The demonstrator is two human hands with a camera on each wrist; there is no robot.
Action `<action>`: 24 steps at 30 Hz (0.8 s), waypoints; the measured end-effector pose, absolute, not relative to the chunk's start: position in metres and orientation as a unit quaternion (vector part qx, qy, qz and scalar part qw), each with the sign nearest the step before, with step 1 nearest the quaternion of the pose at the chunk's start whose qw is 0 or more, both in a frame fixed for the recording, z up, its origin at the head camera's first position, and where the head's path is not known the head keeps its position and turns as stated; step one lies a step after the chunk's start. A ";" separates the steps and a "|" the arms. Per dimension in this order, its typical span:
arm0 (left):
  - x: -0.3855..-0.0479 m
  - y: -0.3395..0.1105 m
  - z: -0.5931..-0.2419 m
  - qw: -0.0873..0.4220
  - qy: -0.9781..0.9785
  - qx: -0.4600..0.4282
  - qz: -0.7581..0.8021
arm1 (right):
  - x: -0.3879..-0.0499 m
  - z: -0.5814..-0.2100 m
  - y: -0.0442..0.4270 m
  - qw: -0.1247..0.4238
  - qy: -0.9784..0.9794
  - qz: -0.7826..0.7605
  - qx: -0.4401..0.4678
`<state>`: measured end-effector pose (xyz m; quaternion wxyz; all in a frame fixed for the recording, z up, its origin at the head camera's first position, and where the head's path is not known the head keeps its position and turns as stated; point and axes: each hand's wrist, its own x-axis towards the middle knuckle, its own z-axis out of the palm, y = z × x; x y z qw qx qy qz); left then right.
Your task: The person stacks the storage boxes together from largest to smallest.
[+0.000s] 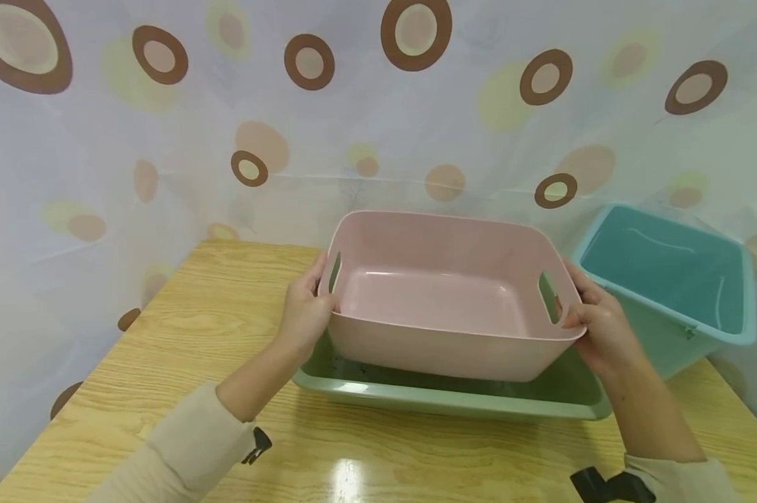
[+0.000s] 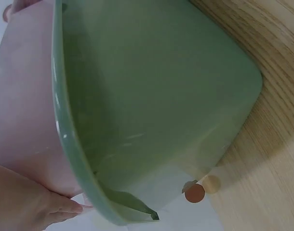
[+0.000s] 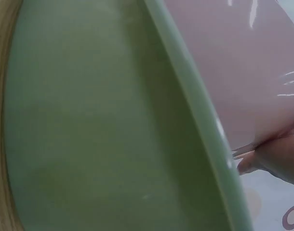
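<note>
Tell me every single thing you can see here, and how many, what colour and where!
Wooden table: 1, yellow-brown, across the lower part of the head view
Patterned sheet: 1, pale with brown, peach and yellowish ovals, behind the table and at its sides
Green bin: 1, green, on the table
Pink bin: 1, pink, over the green bin
Blue-green bin: 1, blue-green, right of the pink bin
Black fittings: 2, black, one by each cuff
Sleeves: 2, beige, one on each arm
Left hand: 1, bare, gripping the pink bin's left end
Right hand: 1, bare, gripping the pink bin's right end
</note>
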<state>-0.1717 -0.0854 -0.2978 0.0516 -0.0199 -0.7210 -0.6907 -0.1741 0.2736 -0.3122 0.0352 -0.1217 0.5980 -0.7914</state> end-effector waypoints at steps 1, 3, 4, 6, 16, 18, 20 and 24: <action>-0.172 -0.085 -0.299 0.051 -0.723 -0.021 -0.689 | -0.174 -0.313 0.273 0.037 0.601 -0.789 -0.117; -0.173 -0.086 -0.302 0.048 -0.729 -0.023 -0.682 | -0.173 -0.315 0.273 0.043 0.610 -0.783 -0.111; -0.173 -0.086 -0.303 0.048 -0.732 -0.026 -0.680 | -0.172 -0.316 0.274 0.046 0.614 -0.780 -0.109; -0.174 -0.086 -0.306 0.046 -0.737 -0.029 -0.673 | -0.172 -0.318 0.274 0.051 0.626 -0.771 -0.108; -0.176 -0.087 -0.311 0.003 -0.755 -0.050 -0.654 | -0.174 -0.325 0.283 0.067 0.687 -0.717 -0.098; -0.177 -0.087 -0.312 -0.004 -0.757 -0.048 -0.651 | -0.175 -0.327 0.284 0.069 0.697 -0.707 -0.097; -0.177 -0.087 -0.314 -0.009 -0.763 -0.045 -0.645 | -0.176 -0.329 0.285 0.071 0.703 -0.702 -0.096; -0.180 -0.087 -0.318 -0.017 -0.774 -0.042 -0.632 | -0.178 -0.333 0.285 0.071 0.715 -0.689 -0.095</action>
